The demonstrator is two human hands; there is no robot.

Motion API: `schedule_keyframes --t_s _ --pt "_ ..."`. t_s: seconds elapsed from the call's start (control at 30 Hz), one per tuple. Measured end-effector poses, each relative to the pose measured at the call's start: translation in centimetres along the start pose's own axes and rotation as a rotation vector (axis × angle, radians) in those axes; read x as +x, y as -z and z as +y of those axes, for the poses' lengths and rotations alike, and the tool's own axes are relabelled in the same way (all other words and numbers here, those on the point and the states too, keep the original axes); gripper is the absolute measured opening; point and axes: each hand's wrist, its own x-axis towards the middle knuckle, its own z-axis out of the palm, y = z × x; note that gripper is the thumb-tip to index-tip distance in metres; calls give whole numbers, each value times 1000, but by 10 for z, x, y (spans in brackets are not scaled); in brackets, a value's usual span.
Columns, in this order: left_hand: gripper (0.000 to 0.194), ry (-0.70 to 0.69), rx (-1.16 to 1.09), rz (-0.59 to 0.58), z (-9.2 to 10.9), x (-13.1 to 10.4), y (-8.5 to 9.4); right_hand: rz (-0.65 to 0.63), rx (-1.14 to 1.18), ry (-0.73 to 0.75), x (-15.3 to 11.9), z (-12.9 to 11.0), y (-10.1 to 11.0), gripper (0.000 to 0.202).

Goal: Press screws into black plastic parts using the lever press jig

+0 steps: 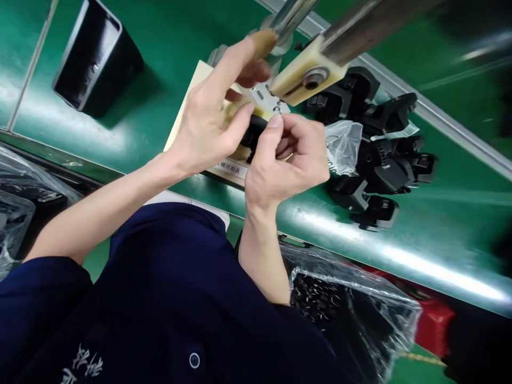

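My left hand [212, 114] arches over a cream-coloured fixture [194, 80] on the green bench. Its fingers are apart, the forefinger reaching up beside a metal rod. The thumb tip is close to a dark part [256, 130] seated in the fixture. My right hand [288, 154] is closed, thumb and forefinger pressed together at the near edge of a small silvery plate [266, 98] with slots. Whatever sits in that pinch is too small or too hidden to name. A cream block [310, 74] on a thick metal shaft slants down just above the plate.
Black moulded parts [384, 165] lie heaped to the right, with a clear plastic bag [344, 145] among them. A black open box [100, 61] stands at upper left. Below the bench edge, a plastic-lined bin [316, 296] holds many small dark pieces.
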Motion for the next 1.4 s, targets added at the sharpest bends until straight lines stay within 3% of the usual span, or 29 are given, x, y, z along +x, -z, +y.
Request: schedule_keyframes --t_s 0.23,0.33,0.43,0.53,0.7,1.13,1.4 --pt "58 -123 209 -29 4 2 8 19 -125 -4 0 7 -14 45" --pt "68 -184 354 -113 3 4 8 73 -102 -11 -1 4 -19 47" --pt "60 -184 243 -100 -1 8 6 171 -85 -34 -2 0 -23 48" --pt "56 -164 61 -60 -6 13 2 192 -94 -62 -4 -2 -27 43" --pt "57 -199 75 -72 -14 17 -2 235 -126 -38 -5 0 -29 42" --pt "53 -203 51 -23 0 16 -3 73 -162 55 -4 20 -10 43" --pt "52 -170 -106 -90 -3 20 8 134 -94 -1 2 10 -12 39"
